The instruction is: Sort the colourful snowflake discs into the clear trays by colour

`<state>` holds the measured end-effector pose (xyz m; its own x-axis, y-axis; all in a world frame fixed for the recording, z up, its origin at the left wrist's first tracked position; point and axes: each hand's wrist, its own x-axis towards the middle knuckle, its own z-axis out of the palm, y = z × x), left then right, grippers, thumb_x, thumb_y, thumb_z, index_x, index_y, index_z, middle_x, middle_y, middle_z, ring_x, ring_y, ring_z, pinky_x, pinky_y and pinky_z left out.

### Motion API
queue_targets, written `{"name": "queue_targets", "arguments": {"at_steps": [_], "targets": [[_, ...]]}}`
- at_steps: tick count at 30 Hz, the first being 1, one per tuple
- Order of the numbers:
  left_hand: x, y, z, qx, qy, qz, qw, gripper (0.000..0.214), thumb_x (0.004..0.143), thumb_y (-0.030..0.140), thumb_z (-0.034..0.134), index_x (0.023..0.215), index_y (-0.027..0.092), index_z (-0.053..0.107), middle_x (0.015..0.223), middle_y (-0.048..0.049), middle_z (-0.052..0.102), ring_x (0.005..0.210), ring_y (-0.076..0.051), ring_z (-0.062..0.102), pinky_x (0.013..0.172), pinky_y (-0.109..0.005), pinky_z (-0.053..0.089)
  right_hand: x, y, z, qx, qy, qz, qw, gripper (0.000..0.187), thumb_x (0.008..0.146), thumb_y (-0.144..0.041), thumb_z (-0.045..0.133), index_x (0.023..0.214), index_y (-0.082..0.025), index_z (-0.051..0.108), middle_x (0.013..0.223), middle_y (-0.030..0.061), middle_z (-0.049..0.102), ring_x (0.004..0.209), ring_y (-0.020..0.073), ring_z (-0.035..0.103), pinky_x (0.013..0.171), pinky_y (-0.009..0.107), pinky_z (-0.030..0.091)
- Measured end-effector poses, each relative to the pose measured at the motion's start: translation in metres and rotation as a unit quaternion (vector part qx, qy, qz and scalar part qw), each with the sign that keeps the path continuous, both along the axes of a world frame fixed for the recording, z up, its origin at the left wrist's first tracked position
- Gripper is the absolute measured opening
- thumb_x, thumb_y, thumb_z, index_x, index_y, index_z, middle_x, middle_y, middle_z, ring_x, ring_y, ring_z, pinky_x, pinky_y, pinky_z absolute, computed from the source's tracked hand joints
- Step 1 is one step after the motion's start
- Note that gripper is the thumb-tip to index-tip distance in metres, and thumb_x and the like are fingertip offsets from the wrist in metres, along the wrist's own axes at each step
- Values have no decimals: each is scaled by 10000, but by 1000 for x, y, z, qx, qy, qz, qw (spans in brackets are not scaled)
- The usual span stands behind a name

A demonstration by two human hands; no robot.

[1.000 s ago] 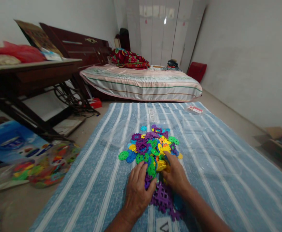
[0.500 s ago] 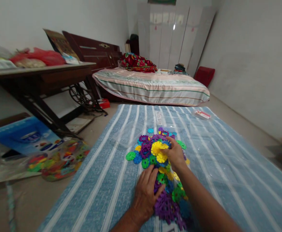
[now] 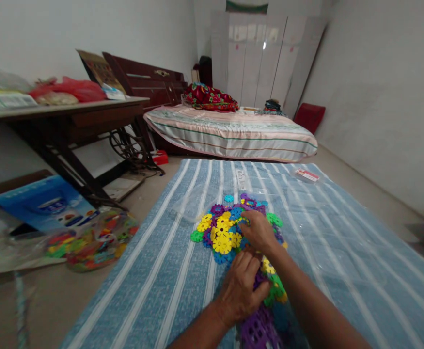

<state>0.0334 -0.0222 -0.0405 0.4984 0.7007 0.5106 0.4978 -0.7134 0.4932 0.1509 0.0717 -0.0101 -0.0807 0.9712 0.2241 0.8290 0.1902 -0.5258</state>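
Many-coloured plastic snowflake discs (image 3: 222, 237) lie heaped on the striped cloth, with yellow ones bunched on the left of the pile. My right hand (image 3: 258, 230) reaches over the heap, its fingers pinched at the edge of a yellowish disc (image 3: 244, 221) that is mostly hidden. Closer to me, my left hand (image 3: 241, 286) rests on the near part of the pile, fingers bent downward and the thumb apart. What lies under those fingers is hidden. Purple lattice-like pieces (image 3: 259, 329) show below the left hand, and green discs (image 3: 277, 288) peek out beside the right forearm.
Clear plastic sheets or bags (image 3: 193, 201) lie around the pile. A small red-and-white card (image 3: 306, 175) sits at the far right of the cloth (image 3: 142, 281). On the floor at left are a bag of colourful pieces (image 3: 99, 242) and a blue box (image 3: 44, 203). A bed (image 3: 229, 131) stands beyond.
The yellow discs that were at my right fingertips now lie on the left of the pile. My left hand has shifted right, its fingers more bent. The camera view has shifted slightly.
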Motion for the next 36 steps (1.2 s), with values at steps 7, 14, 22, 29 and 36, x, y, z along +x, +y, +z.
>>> {"name": "queue_targets", "arguments": {"at_steps": [7, 14, 22, 29, 36], "targets": [[-35, 47, -4, 92, 58, 181, 977, 254, 864, 304, 538, 1061, 171, 628, 1070, -123, 679, 1048, -273, 601, 914, -475, 495, 23, -9, -12, -25, -15, -7, 1000, 248, 829, -235, 561, 1027, -209, 707, 1033, 64, 713, 996, 215, 630, 855, 285, 443], [-47, 91, -10, 51, 168, 222, 959, 261, 865, 315, 519, 1033, 171, 657, 1195, -146, 637, 1136, -296, 563, 981, -515, 452, 30, 11, -14, -34, -43, -17, 998, 287, 823, -285, 604, 1086, -203, 683, 1072, 86, 674, 1016, 224, 589, 900, 318, 422], [-55, 65, -27, 97, 99, 123, 983, 280, 901, 251, 456, 1120, 210, 627, 1217, -84, 654, 1181, -243, 557, 974, -470, 477, 30, -42, -23, -5, 12, 91, 996, 167, 821, -214, 595, 940, -204, 711, 1080, 80, 656, 1050, 208, 578, 928, 323, 431], [-65, 65, -32, 143, 21, 150, 978, 248, 888, 216, 492, 1083, 184, 641, 1068, -97, 699, 1023, -221, 641, 893, -420, 546, 46, -117, -31, 91, 19, 109, 990, 265, 856, -327, 592, 1102, -254, 655, 1245, 90, 615, 1246, 274, 479, 1045, 478, 381], [-65, 67, -33, 157, 33, 164, 973, 236, 889, 218, 495, 1068, 160, 637, 1087, -117, 689, 1046, -237, 631, 899, -432, 546, 30, -158, -50, 75, -55, 230, 969, 715, 677, -653, 692, 1288, -318, 534, 1458, 113, 436, 1352, 392, 334, 1064, 627, 267]]}}
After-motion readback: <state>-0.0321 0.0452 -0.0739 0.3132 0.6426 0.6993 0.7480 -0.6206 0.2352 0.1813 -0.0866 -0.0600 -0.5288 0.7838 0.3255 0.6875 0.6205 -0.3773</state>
